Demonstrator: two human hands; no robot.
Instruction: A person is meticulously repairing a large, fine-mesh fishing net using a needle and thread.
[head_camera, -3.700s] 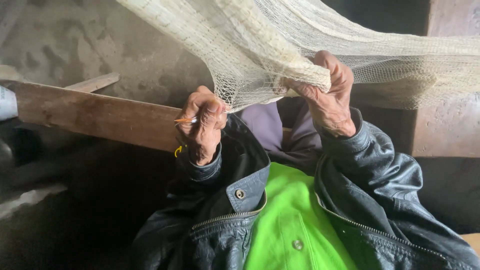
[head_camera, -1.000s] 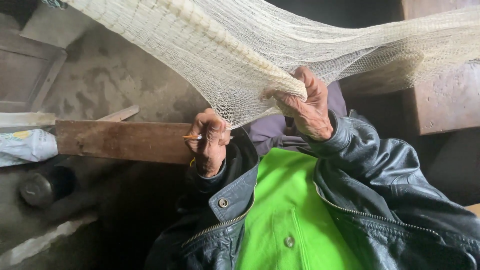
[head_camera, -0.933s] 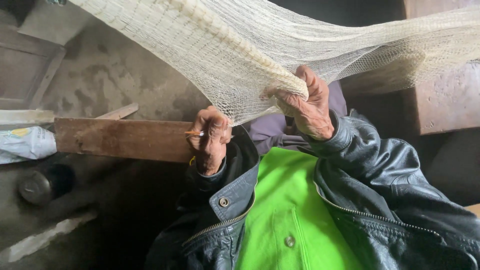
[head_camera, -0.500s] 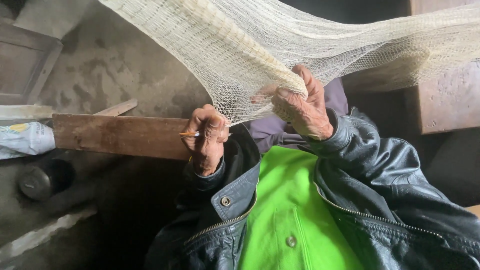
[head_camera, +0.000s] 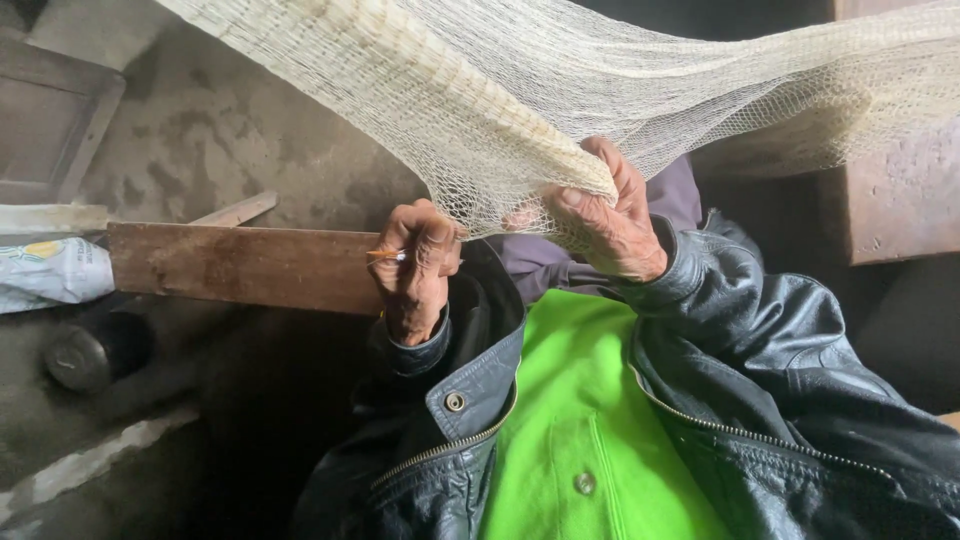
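Hands (head_camera: 520, 240) gripping net (head_camera: 480, 110), plank (head_camera: 240, 265) behind (bottle (head_camera: 85, 350) nearby)

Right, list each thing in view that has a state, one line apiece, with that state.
Net: stretched overhead, lower edge bunched in the right hand.
Right hand: closed on the net.
Left hand: closed on a thin orange tool, at the net's edge.
Jacket: unzipped, open.
Green shirt: buttoned.
Wooden plank: lying flat.

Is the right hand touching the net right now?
Touching. The head view shows the right hand gripping a bunched fold of the cream net, with its fingers curled over the mesh edge.
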